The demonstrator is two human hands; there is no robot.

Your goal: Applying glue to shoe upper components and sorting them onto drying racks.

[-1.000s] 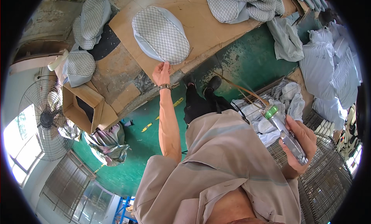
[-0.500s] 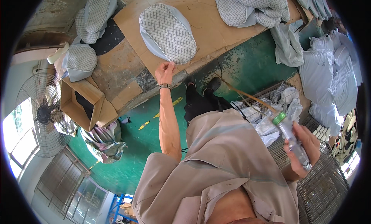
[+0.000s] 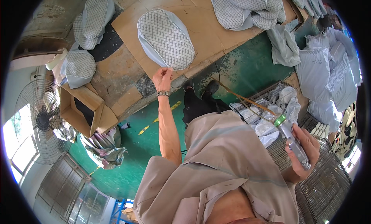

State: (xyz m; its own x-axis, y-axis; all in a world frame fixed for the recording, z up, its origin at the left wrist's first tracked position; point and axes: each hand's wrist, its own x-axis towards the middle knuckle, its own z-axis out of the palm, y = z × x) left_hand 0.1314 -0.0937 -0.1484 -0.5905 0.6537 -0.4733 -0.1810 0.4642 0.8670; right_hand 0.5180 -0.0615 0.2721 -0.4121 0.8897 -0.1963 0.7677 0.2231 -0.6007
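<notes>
On cardboard, oval quilted cushion (image 3: 166, 39)

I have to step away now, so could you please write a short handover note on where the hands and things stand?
Left hand: pinching the near edge of the oval quilted pad, which lies flat on the cardboard-covered table.
Right hand: gripping a clear bottle with a green top, held over the wire basket and apart from the pad.
Done: one pad is laid out on the table.
Left: more quilted pieces are heaped at the table's far end; nothing from the bottle shows on the pad.
</notes>
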